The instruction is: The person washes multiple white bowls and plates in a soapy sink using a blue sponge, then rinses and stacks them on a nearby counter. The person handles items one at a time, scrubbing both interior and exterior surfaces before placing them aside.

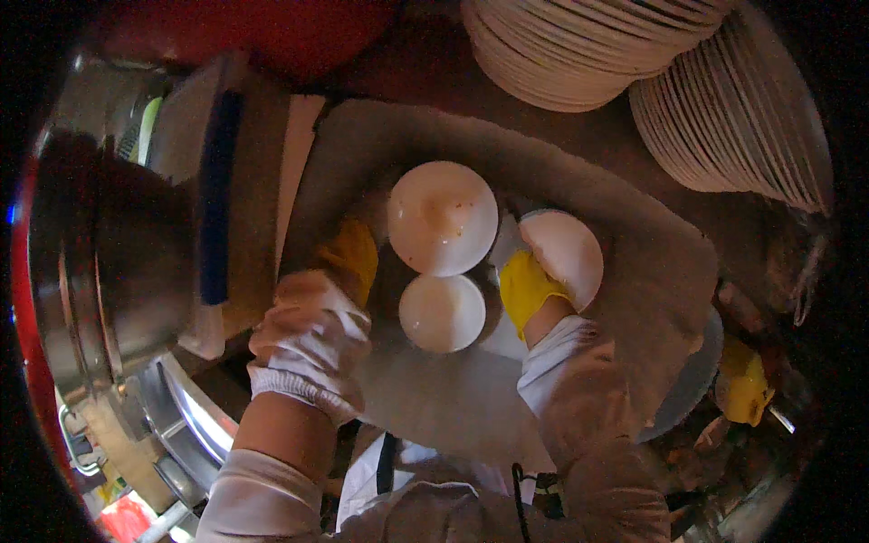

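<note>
A large white bowl with brownish food residue inside is between my two gloved hands. My left hand, in a yellow glove, is at its left side, fingers in shadow against the rim. My right hand, also in a yellow glove, has its pale fingertips at the bowl's right rim. Both hands appear closed on this bowl, though the dim light hides part of the fingers. Just below it is a smaller white bowl. Another white bowl lies right of my right hand, partly covered by the glove.
A greyish sheet-lined basin surrounds the bowls. Tall plate stacks rise at the far right. On the left are a large metal pot and a bin with a blue edge. A yellow item lies at right.
</note>
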`<control>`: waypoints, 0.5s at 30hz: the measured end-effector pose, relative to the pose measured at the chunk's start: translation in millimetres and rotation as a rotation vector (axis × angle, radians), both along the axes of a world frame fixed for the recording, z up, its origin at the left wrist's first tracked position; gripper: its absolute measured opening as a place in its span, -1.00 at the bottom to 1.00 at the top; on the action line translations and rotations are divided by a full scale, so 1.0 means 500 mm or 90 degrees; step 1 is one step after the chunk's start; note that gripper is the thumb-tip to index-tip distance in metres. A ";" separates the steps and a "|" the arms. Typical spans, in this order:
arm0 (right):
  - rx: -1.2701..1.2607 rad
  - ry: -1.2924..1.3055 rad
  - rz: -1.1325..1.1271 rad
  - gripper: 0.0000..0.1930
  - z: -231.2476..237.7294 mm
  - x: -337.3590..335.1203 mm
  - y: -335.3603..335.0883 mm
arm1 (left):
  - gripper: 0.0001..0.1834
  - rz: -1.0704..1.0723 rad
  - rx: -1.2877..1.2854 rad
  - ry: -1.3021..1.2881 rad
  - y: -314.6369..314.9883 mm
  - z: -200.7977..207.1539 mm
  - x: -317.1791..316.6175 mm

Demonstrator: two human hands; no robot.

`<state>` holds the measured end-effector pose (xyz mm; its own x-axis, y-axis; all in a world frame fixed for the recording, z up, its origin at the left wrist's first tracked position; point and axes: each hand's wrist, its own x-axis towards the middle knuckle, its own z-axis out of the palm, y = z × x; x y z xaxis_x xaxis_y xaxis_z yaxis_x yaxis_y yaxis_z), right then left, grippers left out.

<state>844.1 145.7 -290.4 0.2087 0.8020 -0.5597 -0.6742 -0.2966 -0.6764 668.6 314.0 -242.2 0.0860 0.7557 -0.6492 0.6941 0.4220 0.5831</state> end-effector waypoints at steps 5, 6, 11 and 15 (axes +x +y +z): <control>-0.064 0.013 -0.008 -0.36 -0.006 -0.003 -0.060 | -0.43 -0.003 -0.011 0.003 -0.016 -0.029 -0.031; -0.073 0.017 -0.012 -0.36 -0.011 -0.003 -0.064 | -0.43 -0.002 -0.010 0.005 -0.021 -0.035 -0.037; -0.073 0.010 -0.017 -0.39 -0.063 -0.004 -0.038 | -0.45 -0.011 -0.022 0.010 -0.071 -0.067 -0.067; -0.061 0.018 -0.021 -0.40 -0.075 -0.002 -0.037 | -0.46 -0.025 -0.029 0.013 -0.109 -0.073 -0.080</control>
